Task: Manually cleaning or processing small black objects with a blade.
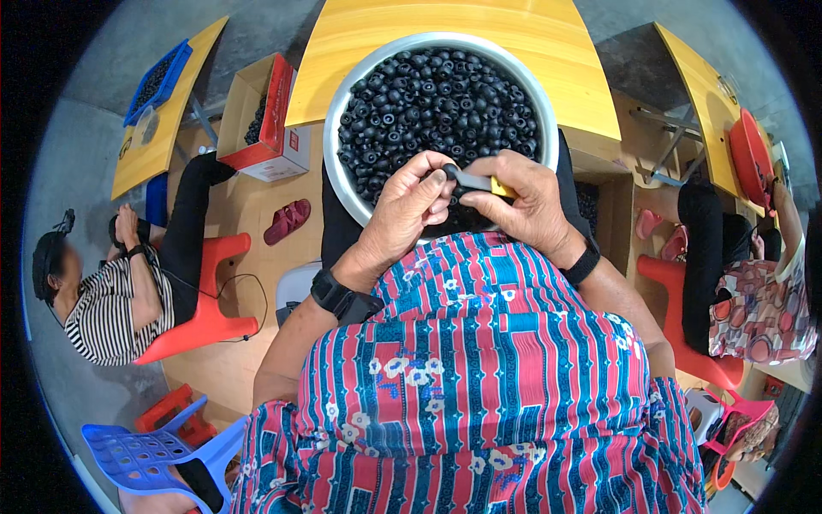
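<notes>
A large metal basin (342, 184) in front of me is filled with small round black parts (441, 103), many showing a hole in one end. My left hand (409, 201) pinches one black part (450, 171) between thumb and fingertips above the basin's near side. My right hand (522, 195) is closed around a short knife (476, 182) with a grey blade and a yellow handle. The blade's tip meets the held part or lies right beside it; exactly where it touches is hidden by the fingers.
A yellow table (428, 19) stands beyond the basin. To the left are a red and white cardboard box (287, 154) and a seated person (120, 300) in stripes. Another person (762, 300) sits at right near a red basin (749, 158). A blue chair (137, 441) stands lower left.
</notes>
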The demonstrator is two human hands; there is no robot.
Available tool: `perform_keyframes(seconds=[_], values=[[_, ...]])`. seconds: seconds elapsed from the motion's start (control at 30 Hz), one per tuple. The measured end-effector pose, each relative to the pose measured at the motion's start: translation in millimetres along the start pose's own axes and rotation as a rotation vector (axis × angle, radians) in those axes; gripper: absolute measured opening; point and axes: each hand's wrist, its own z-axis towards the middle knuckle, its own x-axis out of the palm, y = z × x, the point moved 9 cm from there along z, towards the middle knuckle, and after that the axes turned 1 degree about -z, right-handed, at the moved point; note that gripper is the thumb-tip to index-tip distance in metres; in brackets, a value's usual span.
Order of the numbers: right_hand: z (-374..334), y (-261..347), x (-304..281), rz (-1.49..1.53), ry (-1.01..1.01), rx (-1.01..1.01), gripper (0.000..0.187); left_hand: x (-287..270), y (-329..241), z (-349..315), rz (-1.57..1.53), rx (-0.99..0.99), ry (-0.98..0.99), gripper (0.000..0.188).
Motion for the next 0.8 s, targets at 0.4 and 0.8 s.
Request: perform_keyframes(seconds=[0.4, 0.8], values=[[2, -10, 8, 0.131, 0.016, 0.036, 0.030, 9, 10, -1, 0.082, -0.112, 0.112, 0.040], [4, -7, 4, 0.070, -0.014, 0.075, 0.020, 12, 12, 1, 0.160, -0.101, 0.118, 0.036]])
